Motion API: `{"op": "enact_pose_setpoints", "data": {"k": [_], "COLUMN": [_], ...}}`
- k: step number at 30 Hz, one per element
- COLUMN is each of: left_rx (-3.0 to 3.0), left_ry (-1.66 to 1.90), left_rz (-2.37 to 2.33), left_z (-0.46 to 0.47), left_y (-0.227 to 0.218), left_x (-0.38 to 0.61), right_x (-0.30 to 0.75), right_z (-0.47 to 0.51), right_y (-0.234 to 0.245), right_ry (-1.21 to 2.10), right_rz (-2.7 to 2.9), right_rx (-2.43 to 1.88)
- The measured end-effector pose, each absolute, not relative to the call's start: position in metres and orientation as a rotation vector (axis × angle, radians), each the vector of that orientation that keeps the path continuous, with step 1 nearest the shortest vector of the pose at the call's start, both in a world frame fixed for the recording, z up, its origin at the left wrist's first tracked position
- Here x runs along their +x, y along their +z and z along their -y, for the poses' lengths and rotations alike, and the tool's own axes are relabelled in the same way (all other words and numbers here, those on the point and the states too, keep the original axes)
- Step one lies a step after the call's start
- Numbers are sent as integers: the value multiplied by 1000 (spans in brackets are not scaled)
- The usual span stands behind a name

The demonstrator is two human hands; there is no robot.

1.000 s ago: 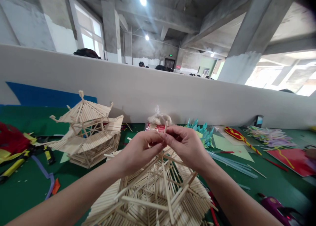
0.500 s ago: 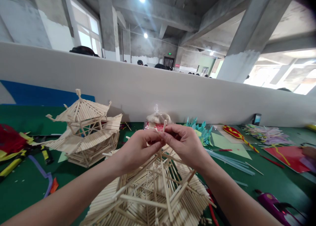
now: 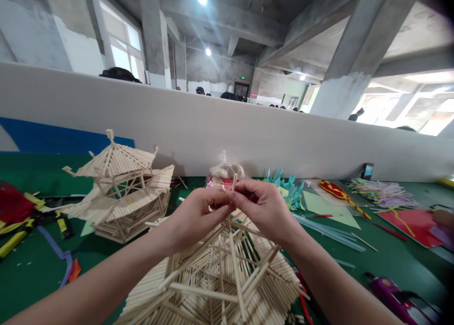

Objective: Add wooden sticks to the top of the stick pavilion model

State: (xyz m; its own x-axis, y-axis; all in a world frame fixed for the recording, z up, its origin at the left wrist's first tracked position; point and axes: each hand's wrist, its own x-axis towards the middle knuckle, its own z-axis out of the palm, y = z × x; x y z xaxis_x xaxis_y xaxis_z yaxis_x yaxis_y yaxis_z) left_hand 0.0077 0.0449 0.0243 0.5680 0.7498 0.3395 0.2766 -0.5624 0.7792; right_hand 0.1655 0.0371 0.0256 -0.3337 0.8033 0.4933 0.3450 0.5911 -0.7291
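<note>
Both left hand (image 3: 199,217) and right hand (image 3: 264,211) are pinching 1 short stick (image 3: 234,180) atop the mostly covered roof (image 3: 213,287), peak seemingly unfinished

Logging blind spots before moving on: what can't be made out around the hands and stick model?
Head view:
- short stick: all but its tip covered by the pinching left hand and right hand.
- stick roof: base cut off by the bottom edge.
- clear bag: contents too small, partly behind the hands.
- purple tool: far end lost in the dark corner.
</note>
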Motion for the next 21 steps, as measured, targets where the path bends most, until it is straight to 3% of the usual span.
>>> {"op": "enact_pose_setpoints", "data": {"k": [21], "left_rx": [2123], "left_ry": [895], "left_rz": [-804], "left_z": [-44], "left_y": [26], "left_x": [8], "right_x": [164], "right_z": [-37], "right_y": [26], "right_ry": [670], "right_rz": [1908], "right_rx": [-885]}}
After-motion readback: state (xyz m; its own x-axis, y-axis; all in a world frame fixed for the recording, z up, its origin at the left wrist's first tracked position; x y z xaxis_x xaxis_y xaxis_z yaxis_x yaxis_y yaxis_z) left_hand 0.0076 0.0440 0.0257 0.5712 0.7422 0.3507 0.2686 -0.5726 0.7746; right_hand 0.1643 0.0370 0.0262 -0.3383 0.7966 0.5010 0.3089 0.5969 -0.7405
